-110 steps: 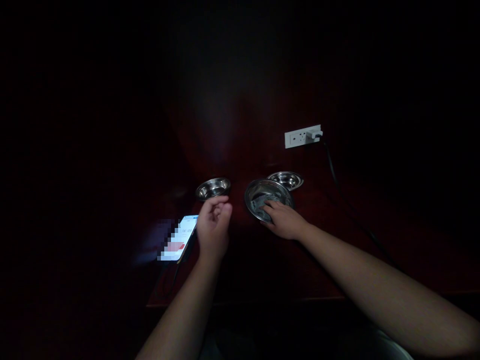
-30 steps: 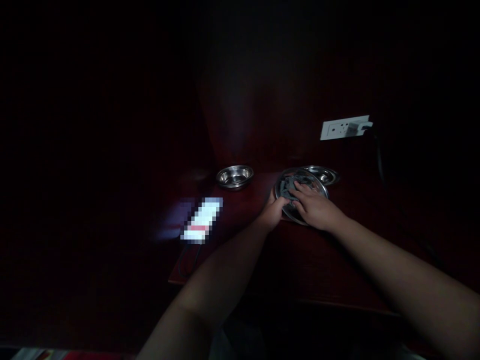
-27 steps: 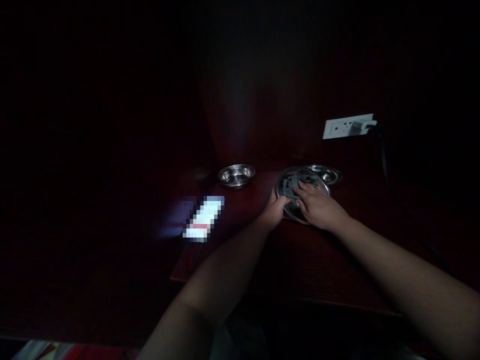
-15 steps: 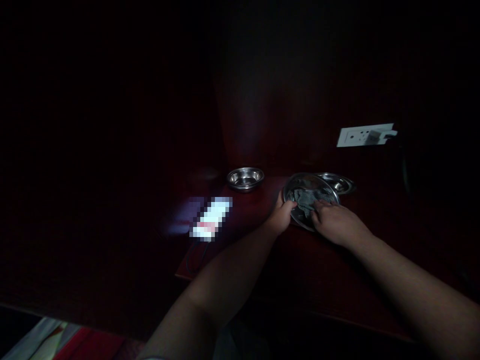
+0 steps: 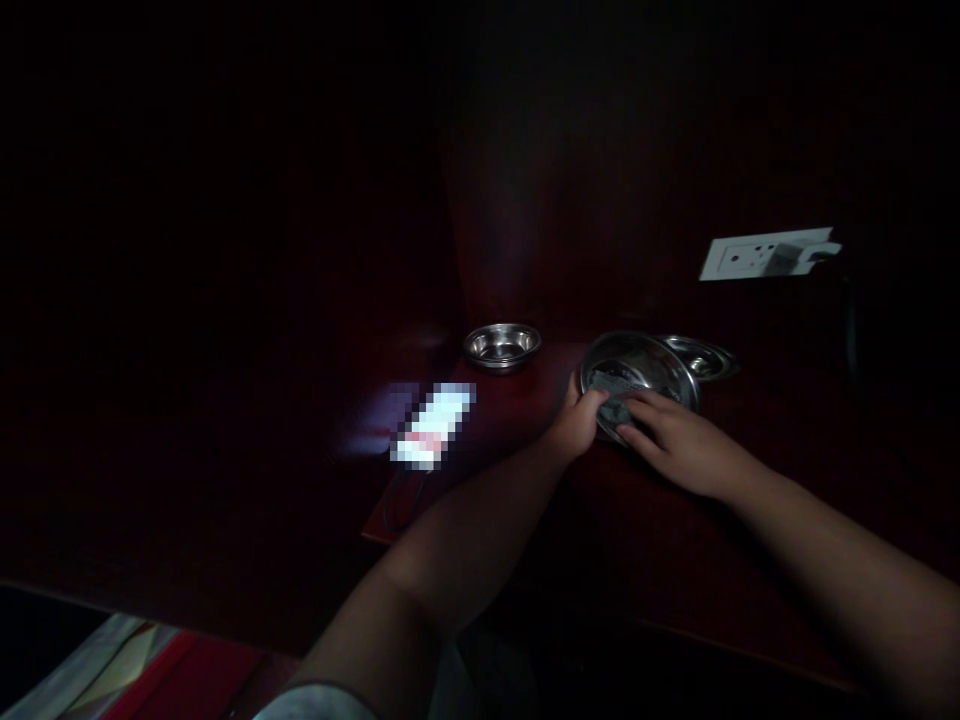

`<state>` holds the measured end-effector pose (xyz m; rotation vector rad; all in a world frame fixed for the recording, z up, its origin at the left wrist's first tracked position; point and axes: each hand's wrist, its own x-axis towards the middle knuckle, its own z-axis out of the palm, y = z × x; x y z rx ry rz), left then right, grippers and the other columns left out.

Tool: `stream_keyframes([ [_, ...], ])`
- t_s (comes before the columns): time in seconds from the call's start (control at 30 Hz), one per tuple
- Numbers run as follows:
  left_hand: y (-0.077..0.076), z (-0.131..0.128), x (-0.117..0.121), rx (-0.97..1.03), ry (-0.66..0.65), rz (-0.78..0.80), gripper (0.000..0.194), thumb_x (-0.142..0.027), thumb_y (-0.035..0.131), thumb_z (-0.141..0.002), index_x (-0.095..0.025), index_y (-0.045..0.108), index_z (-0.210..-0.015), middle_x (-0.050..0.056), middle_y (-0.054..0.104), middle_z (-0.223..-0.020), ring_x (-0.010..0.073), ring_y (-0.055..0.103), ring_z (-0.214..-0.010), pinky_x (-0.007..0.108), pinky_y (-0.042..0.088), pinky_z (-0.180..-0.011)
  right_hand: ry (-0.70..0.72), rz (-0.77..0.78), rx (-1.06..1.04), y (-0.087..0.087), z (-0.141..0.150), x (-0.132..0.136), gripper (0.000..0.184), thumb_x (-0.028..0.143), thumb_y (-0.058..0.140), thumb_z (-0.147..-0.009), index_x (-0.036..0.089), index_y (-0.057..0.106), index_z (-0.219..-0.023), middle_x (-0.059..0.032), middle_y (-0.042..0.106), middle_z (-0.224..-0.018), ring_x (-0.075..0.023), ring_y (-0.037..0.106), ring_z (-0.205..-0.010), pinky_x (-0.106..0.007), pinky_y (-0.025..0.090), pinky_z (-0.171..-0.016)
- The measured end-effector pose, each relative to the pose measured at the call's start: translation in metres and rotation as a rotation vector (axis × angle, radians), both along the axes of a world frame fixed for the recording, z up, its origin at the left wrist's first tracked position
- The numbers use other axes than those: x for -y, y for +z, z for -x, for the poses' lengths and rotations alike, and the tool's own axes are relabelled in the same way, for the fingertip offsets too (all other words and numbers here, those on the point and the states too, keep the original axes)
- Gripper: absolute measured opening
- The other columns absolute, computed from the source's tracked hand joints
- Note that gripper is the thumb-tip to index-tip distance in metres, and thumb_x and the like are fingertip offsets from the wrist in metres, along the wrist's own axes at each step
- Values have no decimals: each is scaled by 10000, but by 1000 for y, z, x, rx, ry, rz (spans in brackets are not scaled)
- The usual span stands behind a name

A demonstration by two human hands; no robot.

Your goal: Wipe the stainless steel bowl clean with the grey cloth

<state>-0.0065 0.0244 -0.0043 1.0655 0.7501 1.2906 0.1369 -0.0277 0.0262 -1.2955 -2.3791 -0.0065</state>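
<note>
A shiny steel bowl (image 5: pixel 651 362) is tilted toward me above the dark red table. My left hand (image 5: pixel 577 422) grips its left rim, thumb over the edge and the other fingers hidden behind. Inside the bowl lies a bunched grey-green cloth (image 5: pixel 611 398). My right hand (image 5: pixel 667 435) reaches in from the right with its fingers on the cloth, pressing it against the bowl's lower inside wall. Behind the bowl, partly covered by it, a second steel dish (image 5: pixel 705 357) rests on the table.
Another steel bowl (image 5: pixel 502 346) stands at the back left of the table (image 5: pixel 517 405). A lit phone (image 5: pixel 433 428), blurred out, lies nearer me with a cable (image 5: pixel 405 500) below it. A white socket plate (image 5: pixel 750 256) with a plug is on the wall. The room is very dark.
The cloth has shifted from across the bowl's middle to its lower left, bunched smaller, with my right hand's fingers following it. The whole view has shifted slightly.
</note>
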Motion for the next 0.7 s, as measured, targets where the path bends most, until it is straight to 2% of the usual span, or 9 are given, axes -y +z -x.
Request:
stream_keyframes([
  [0.17, 0, -3, 3, 19, -80, -111, 462, -191, 541, -727, -214, 503, -1187, 45, 596, -1191, 219, 523, -1167, 375, 372, -1043, -7, -54, -38, -9, 2, -9, 459, 349, 412, -910, 154, 489, -1318, -159, 432, -1437, -296, 414, -1321, -478, 365, -1071],
  [0.23, 0, -4, 4, 10, -93, -146, 473, -166, 531, -718, -202, 501, -1189, 50, 585, -1200, 218, 508, -1181, 364, 359, -1052, -59, -57, -33, -12, 4, -13, 505, 353, 435, -895, 158, 445, -1361, -163, 398, -1465, -317, 366, -1355, -517, 341, -1078],
  [0.33, 0, -4, 4, 17, -90, -164, 485, -155, 522, -705, -198, 498, -1188, 51, 570, -1217, 220, 487, -1200, 359, 339, -1066, -172, -65, -26, -13, 7, -16, 523, 393, 443, -886, 155, 461, -1352, -167, 384, -1477, -343, 331, -1372, -545, 334, -1071],
  [0.5, -1, -4, 4, 56, -100, -167, 515, -158, 529, -690, -203, 494, -1202, 48, 577, -1206, 218, 493, -1186, 353, 343, -1059, -263, -56, 8, -13, 8, -19, 572, 415, 449, -875, 122, 449, -1367, -180, 357, -1492, -354, 347, -1361, -536, 355, -1062],
  [0.7, -3, -3, 4, 14, -126, -86, 607, -170, 521, -685, -235, 440, -1283, 41, 603, -1114, 219, 574, -1023, 400, 439, -950, -348, -50, 41, -10, 2, -17, 584, 411, 524, -828, 94, 491, -1318, -168, 455, -1432, -325, 483, -1271, -458, 430, -1025],
])
